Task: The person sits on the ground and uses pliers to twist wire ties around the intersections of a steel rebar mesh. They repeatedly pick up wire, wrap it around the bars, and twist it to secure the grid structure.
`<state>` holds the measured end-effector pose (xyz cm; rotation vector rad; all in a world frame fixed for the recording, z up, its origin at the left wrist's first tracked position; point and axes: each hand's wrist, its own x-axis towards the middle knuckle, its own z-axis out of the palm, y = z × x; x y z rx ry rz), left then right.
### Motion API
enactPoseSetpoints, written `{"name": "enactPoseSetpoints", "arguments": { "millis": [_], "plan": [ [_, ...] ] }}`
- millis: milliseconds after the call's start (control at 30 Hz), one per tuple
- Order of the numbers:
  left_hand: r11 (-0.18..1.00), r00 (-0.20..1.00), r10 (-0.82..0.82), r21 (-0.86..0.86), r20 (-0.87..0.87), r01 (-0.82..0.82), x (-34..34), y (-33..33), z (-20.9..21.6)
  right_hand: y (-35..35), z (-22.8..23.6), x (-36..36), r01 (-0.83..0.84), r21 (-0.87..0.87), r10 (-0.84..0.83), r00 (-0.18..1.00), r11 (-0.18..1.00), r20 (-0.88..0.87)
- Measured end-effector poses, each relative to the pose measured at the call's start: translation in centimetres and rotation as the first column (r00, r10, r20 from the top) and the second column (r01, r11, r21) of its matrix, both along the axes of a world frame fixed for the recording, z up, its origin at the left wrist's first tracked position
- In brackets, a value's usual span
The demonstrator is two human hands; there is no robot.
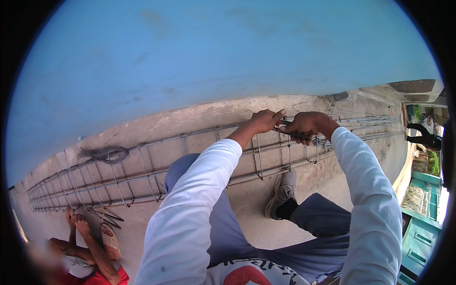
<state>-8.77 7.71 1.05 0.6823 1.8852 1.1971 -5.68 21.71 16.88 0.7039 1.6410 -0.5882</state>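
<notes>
Right hand (304, 126) closed round a dark tool (277, 128), its slim dark arms running left toward the other hand; working end hidden, so type not clear
Left hand (267, 120) just left of it, fingers bent, thumb raised, near the tool's left end; cannot tell whether it grips the tool or something under the fingers
Both over the far side of a long rebar cage (259, 156), which lies on the concrete floor (251, 218) and stretches from far left to right of the hands, stirrups spaced along it
Coil of thin dark wire (107, 154) on the cage's far side, left of the hands
Loose straight bars (375, 125) to the right, roughly in line with the cage
Blue wall (228, 52) along the far side
Wearer's grey shoe (284, 192) on the near side, beside the cage
Near left, a co-worker's hands (79, 222) close together at the cage's near edge, a tan sandal (110, 242) beside them
Teal gate (420, 237) at right
</notes>
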Motion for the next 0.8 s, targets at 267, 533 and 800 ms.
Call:
{"name": "enactPoseSetpoints", "arguments": {
  "millis": [267, 533, 800],
  "plan": [
    [0.999, 0.996, -0.002, -0.039, 0.086, 0.006, -0.9, 0.9, 0.5, -2.7, 0.1, 1.3, -0.625, 0.446, 0.750, 0.635, 0.641, -0.187],
    [0.996, 0.986, 0.085, 0.017, 0.141, -0.088, -3.2, 0.0, 0.4, -3.4, 1.2, 0.3, -0.599, 0.433, 0.713, 0.680, 0.674, -0.169],
    [0.935, 0.911, -0.177, -0.352, -0.371, 0.038, -5.1, -4.2, -0.3, 0.3, 0.4, -1.4, -0.071, -0.033, 0.072, 0.997, 0.997, 0.013]
  ]
}}
